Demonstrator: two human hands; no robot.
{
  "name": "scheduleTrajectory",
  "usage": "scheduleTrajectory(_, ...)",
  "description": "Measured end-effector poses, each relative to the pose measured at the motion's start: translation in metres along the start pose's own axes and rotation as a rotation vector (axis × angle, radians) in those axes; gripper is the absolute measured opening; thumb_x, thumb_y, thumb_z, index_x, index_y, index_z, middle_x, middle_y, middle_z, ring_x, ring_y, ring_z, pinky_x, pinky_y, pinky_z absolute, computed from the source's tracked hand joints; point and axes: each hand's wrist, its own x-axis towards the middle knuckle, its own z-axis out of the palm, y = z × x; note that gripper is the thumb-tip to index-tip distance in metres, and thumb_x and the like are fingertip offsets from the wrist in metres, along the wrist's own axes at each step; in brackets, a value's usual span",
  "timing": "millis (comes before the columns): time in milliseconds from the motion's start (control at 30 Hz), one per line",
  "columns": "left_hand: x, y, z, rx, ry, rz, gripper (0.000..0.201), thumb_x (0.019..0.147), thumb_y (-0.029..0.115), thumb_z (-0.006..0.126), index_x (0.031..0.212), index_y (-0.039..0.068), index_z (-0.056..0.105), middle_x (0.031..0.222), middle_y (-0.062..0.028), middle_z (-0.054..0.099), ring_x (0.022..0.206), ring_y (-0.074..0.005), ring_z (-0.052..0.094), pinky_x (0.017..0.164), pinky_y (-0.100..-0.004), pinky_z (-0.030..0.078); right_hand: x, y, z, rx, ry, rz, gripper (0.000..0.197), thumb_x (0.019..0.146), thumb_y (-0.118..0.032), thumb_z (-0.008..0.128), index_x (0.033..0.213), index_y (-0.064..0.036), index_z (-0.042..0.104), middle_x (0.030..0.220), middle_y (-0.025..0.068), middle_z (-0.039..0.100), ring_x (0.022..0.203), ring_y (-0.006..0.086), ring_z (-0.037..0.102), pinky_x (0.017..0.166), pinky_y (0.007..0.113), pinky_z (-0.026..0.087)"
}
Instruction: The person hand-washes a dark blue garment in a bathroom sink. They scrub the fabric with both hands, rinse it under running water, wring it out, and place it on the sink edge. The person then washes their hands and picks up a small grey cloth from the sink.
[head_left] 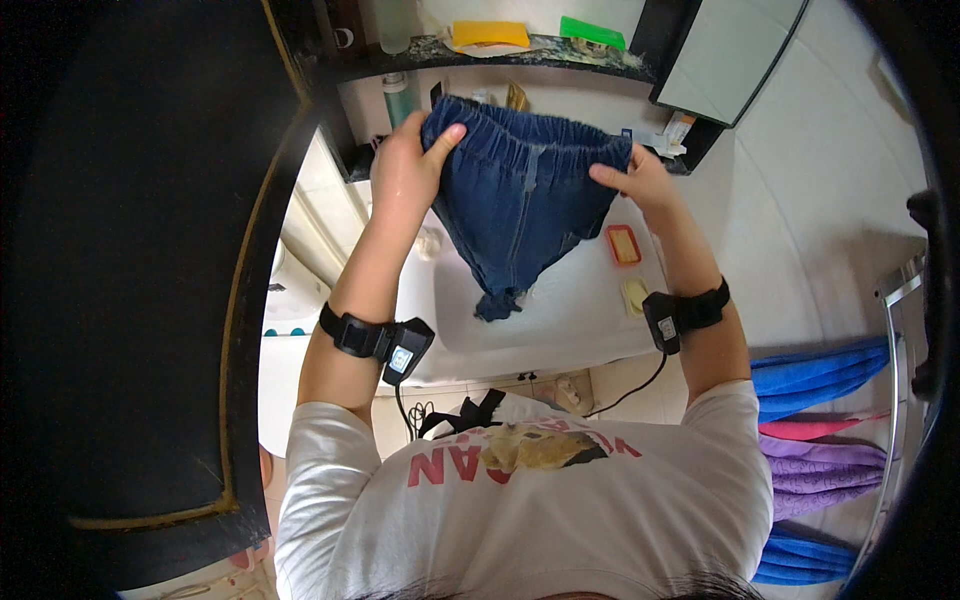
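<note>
Dark blue denim pants [520,190] with a gathered elastic waistband hang over the white sink basin [455,345]. My left hand [408,165] grips the waistband at its left end, thumb laid over the front. At the right end of the waistband, my right hand [640,180] pinches the cloth in the same way. Between my hands the waistband is stretched wide, and the lower part of the pants bunches to a narrow end down in the basin. Both forearms wear black straps with small boxes and cables.
On the basin's right side lie an orange-rimmed soap dish [623,245] and a pale yellow soap bar [634,297]. A dark shelf [500,52] behind carries yellow and green items. Coloured towels [820,470] hang on a metal rack at right; a dark door [140,300] stands at left.
</note>
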Motion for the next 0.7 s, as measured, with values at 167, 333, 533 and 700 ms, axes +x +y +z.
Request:
scheduleTrajectory(167,0.003,0.028,0.012,-0.325,-0.069,-0.149,0.056,0.086,0.038,0.061,0.112,-0.011,0.052,0.094,-0.0219,0.064,0.088,-0.0277,0.063,0.08,-0.0324,0.048,0.009,-0.011,0.027,-0.074,-0.019,0.052,0.057,0.078,-0.036,0.071,0.119,-0.0032,0.047,0.106,0.008,0.06,0.088,0.0151,0.059,0.065,0.024,0.049)
scheduleTrajectory(333,-0.008,0.026,0.011,-0.787,-0.398,-0.121,0.055,0.085,0.031,0.065,0.126,-0.001,0.047,0.114,-0.0121,0.058,0.106,-0.0184,0.054,0.094,-0.0309,0.041,0.026,0.005,0.088,-0.076,-0.027,-0.224,0.074,0.066,-0.024,0.082,0.12,0.0042,0.038,0.111,0.0149,0.056,0.099,0.0207,0.057,0.085,0.031,0.048)
scheduleTrajectory(533,-0.094,-0.069,0.027,-0.234,-0.078,0.111,0.133,0.048,0.052,0.084,0.143,0.0,0.008,0.145,-0.0244,0.02,0.136,-0.0361,0.018,0.11,-0.0429,0.019,0.037,-0.009,0.119,0.614,-0.028,-0.139,0.045,0.072,-0.002,0.069,0.113,-0.0005,0.051,0.106,0.0098,0.058,0.095,0.0218,0.059,0.084,0.036,0.05)
scheduleTrajectory(700,-0.187,-0.154,0.103,-0.133,-0.027,-0.383,0.099,0.06,0.037,0.078,0.133,-0.001,0.023,0.133,-0.02,0.026,0.121,-0.0325,0.03,0.1,-0.0411,0.028,0.016,-0.039,0.145,0.898,-0.158,-0.108,0.035,0.079,-0.005,0.061,0.113,-0.003,0.053,0.106,0.0092,0.063,0.094,0.0269,0.062,0.083,0.042,0.05)
